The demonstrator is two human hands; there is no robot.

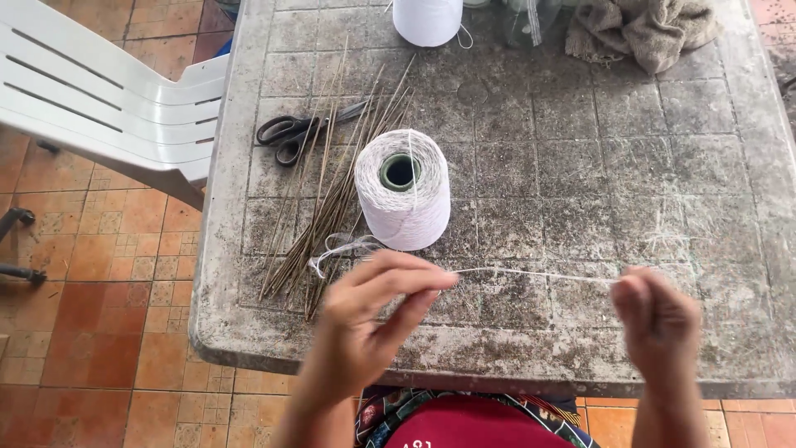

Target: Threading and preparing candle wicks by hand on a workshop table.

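Weathered grey table (580, 166), tile-pattern top, grimy. Black-handled scissors (290, 133) lie upper left on it, blades partly under a bundle of thin brown sticks (332, 207) fanned diagonally across the left side. 2nd white spool (427, 18) at the far edge, cut off by the frame. Crumpled beige cloth (647, 29) in the far right corner; clear plastic item (531, 17) btwn spool and cloth, poss. a bag. White plastic chair (108, 99) left of the table, on orange floor tiles (108, 315).

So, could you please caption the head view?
Both hands stretch white string near a spool and sticks.
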